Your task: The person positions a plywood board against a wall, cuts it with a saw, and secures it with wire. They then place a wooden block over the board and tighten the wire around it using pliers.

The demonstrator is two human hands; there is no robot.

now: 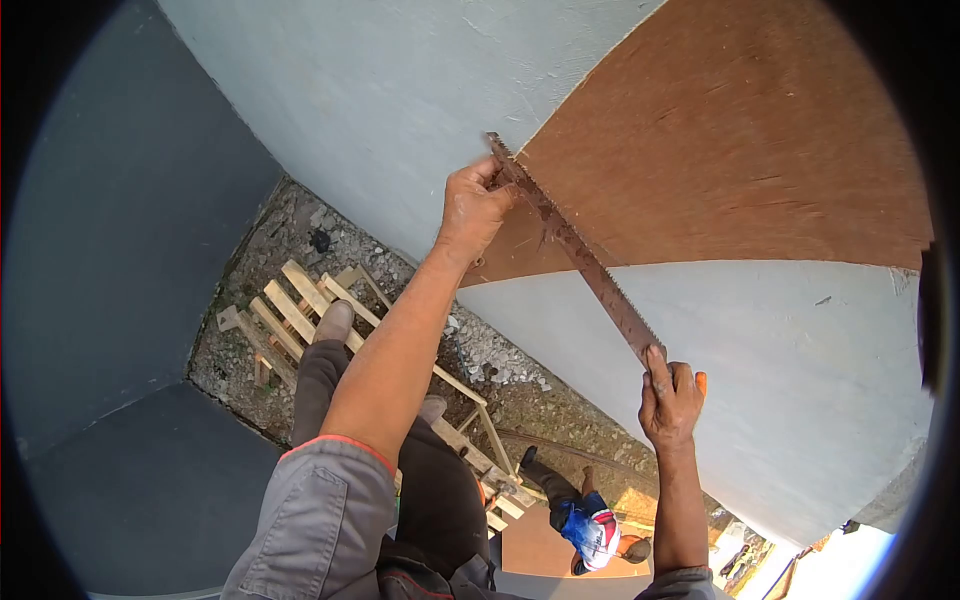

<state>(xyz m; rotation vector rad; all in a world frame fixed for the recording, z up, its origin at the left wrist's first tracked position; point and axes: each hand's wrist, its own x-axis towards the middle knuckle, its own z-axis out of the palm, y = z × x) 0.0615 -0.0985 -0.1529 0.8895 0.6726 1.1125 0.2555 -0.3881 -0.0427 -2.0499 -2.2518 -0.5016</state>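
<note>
A long, rusty saw blade (580,250) with a toothed edge lies slantwise before the wall, over the border of the brown patch (740,150). Close to its upper tip, my left hand (475,212) is closed, pinching the blade between thumb and fingers. My right hand (672,402) wraps round the lower end, index finger stretched along the metal. A bit of orange shows beside that hand's fingers; the grip itself is hidden in the palm. Pale grey-white wall surface (740,310) borders the brown patch above and below.
My shoes stand on a wooden slat platform (290,318) above rubble-strewn ground (500,370). Dark grey walls (120,220) rise on the left. Down below, another person (590,525) in a blue, white and red shirt is beside a brown board (525,545).
</note>
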